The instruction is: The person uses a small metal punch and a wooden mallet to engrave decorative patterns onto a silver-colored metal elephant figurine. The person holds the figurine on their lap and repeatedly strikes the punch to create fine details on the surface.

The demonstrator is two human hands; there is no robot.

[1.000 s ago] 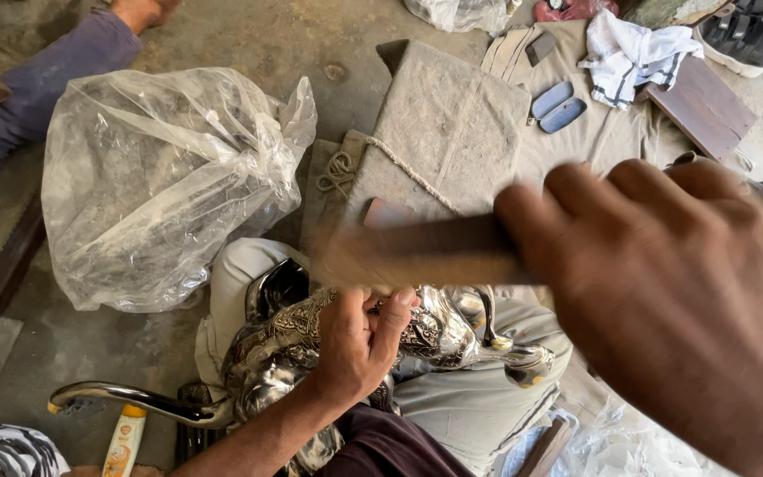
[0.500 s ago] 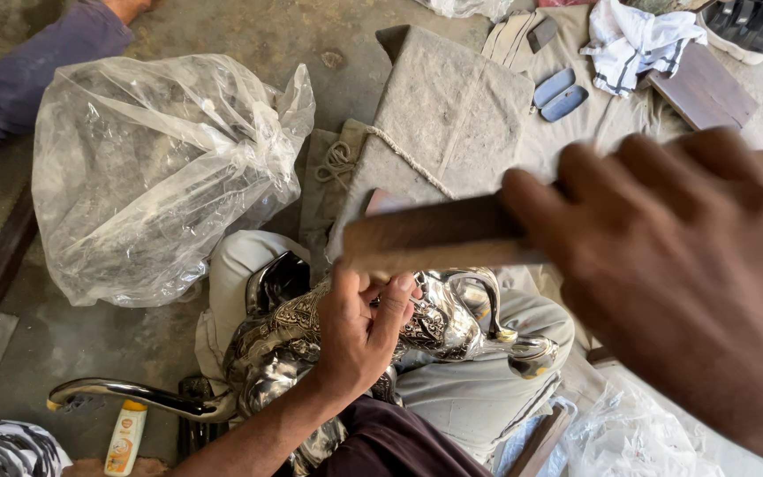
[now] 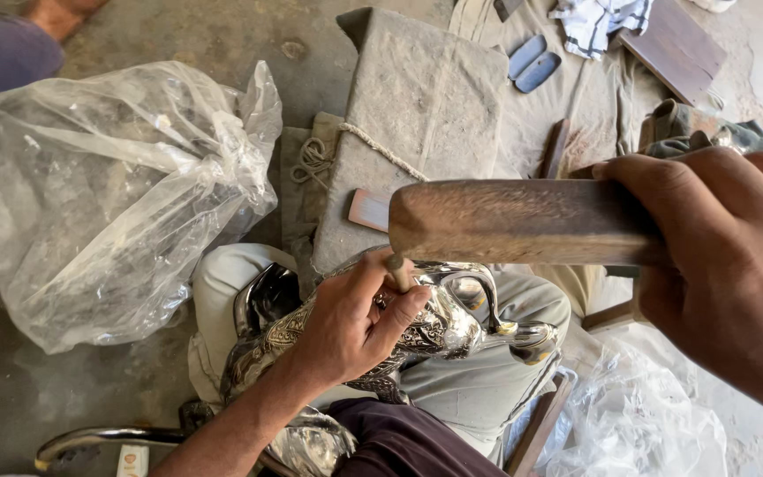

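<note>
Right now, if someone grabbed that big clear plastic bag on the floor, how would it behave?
The clear plastic bag looks thin and crumpled, so it would probably be floppy and sag wherever it's gripped. It seems puffed up with little visible inside, so likely light for its size. Its glossy film may slip between fingers, and a push would likely dent it.

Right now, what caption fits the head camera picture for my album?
Left hand holds a small punch on a shiny engraved metal vessel; right hand holds a wooden mallet above.
</note>
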